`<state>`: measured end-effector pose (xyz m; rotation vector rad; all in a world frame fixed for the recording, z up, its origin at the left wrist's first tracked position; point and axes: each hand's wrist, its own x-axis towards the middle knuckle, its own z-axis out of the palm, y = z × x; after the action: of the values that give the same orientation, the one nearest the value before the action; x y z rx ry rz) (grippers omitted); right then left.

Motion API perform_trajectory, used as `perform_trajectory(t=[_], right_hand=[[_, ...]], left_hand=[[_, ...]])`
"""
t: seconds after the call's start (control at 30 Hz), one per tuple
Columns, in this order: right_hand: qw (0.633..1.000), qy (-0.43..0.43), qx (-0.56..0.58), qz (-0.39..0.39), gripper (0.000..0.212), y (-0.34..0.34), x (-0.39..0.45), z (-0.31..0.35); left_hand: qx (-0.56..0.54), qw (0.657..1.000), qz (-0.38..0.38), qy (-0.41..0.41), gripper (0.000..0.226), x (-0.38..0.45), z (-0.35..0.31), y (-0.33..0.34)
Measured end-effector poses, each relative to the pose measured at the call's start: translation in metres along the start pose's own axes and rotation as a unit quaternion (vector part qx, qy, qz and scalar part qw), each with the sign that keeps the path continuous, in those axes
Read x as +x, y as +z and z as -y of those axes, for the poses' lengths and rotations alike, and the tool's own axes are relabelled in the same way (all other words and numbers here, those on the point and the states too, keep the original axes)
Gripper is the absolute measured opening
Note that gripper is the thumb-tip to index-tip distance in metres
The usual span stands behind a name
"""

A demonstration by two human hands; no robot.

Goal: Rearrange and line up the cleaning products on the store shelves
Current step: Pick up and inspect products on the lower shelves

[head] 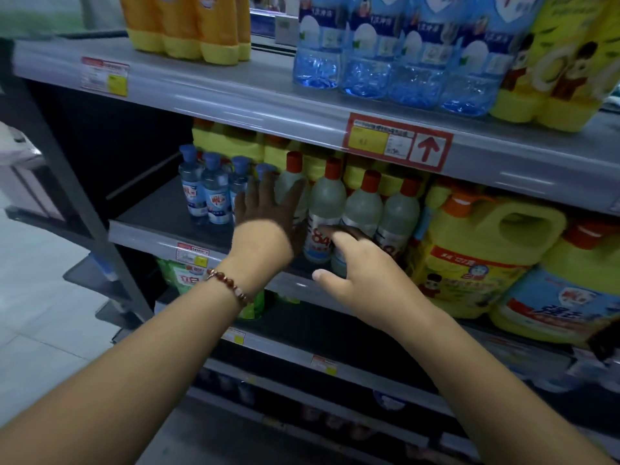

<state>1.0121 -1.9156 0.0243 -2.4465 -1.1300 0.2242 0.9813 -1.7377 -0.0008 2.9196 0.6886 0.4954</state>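
Note:
On the middle shelf (157, 226) stand several white bottles with red caps (327, 199) in a row, and to their left several small clear bottles with blue caps (213, 189). My left hand (268, 213), a bead bracelet on its wrist, lies flat with straight fingers against the left side of the leftmost white bottle (290, 182). My right hand (359, 263) reaches to the front of the white bottles, its fingertips touching the lower labels. Neither hand grips a bottle.
Large yellow jugs (483, 250) stand right of the white bottles, with yellow bottles behind. The top shelf (235, 102) carries orange-yellow bottles, blue refill bottles (369, 52) and yellow packs. Green pouches (188, 276) sit on the shelf below. The floor lies at left.

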Motion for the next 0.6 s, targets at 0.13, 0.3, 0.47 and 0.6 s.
perform_trajectory(t=[0.13,0.3,0.47,0.6], right_hand=[[1.0,0.022,-0.013,0.006,0.029,0.004,0.002,0.005],[0.998,0.067,-0.011,0.007,0.029,0.006,-0.001,-0.001],[0.996,0.087,0.03,0.005,0.033,0.02,0.003,-0.005],[0.997,0.056,0.048,0.016,0.069,0.036,0.01,0.0]], left_hand=[[0.016,0.999,0.009,0.031,0.077,0.025,0.004,0.013],[-0.08,0.988,-0.099,0.084,0.065,0.022,0.013,0.031],[-0.222,0.962,-0.143,0.068,0.051,-0.01,0.009,0.032],[-0.347,0.917,-0.195,0.034,0.049,-0.044,0.02,0.029]])
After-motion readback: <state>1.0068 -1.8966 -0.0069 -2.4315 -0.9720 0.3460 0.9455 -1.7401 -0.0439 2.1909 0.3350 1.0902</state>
